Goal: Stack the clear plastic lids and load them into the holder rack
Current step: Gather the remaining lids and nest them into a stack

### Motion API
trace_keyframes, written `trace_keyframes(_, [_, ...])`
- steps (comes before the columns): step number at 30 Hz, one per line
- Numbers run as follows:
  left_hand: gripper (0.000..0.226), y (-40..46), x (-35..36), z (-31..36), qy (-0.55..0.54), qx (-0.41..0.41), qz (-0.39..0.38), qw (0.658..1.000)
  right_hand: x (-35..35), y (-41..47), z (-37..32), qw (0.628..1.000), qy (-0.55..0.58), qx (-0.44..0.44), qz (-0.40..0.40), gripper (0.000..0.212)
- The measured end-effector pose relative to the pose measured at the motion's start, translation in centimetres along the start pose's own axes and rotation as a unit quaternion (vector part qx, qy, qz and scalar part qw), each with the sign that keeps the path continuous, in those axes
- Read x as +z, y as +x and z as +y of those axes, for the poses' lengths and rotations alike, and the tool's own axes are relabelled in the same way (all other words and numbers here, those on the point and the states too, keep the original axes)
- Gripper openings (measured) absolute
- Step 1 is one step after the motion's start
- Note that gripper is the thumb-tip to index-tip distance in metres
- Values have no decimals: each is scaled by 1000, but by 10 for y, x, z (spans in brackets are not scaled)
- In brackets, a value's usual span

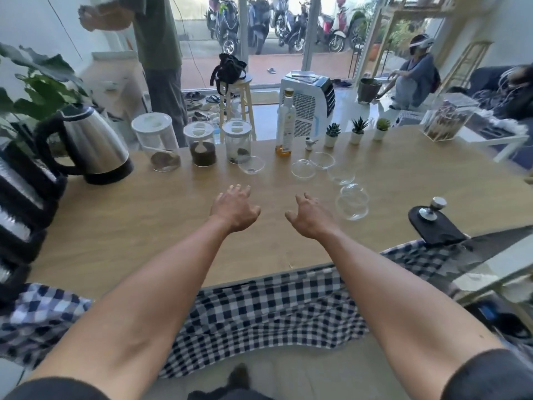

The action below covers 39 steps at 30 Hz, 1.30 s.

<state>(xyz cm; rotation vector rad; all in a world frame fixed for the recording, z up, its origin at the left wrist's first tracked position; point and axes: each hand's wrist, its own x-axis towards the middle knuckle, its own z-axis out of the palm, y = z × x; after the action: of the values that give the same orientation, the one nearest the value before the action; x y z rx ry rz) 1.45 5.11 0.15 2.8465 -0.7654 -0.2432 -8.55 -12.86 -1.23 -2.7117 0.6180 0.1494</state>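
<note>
Several clear domed plastic lids lie scattered on the wooden table [144,220]. One lid [251,165] sits alone past my left hand. A lid [303,169] and another lid [322,160] lie side by side further right, with one more lid [341,174] behind my right hand. The nearest lid [353,202] looks like two nested pieces, just right of my right hand. My left hand [235,210] and my right hand [310,216] hover over the table's middle, fingers spread, holding nothing. No holder rack is recognisable in view.
A steel kettle [92,145] stands at the left. Three lidded jars [202,142] and a tall bottle [285,122] line the far edge, with three small potted plants [357,131]. A black pad with a metal tamper [435,217] lies right. People stand and sit beyond the table.
</note>
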Motion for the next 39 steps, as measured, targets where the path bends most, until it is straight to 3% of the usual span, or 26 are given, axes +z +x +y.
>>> trace_keyframes(16, [71, 164, 24, 12, 40, 50, -30, 997, -11, 130, 42, 999, 6, 35, 13, 51])
trace_keyframes(23, [66, 228, 46, 0, 63, 60, -31, 996, 3, 203, 46, 998, -12, 56, 21, 60])
trace_keyframes(32, [37, 250, 69, 2, 121, 46, 38, 991, 24, 250, 52, 994, -63, 69, 51, 65])
trace_keyframes(39, [41, 244, 70, 16, 88, 39, 88, 991, 36, 239, 54, 994, -62, 39, 80, 53])
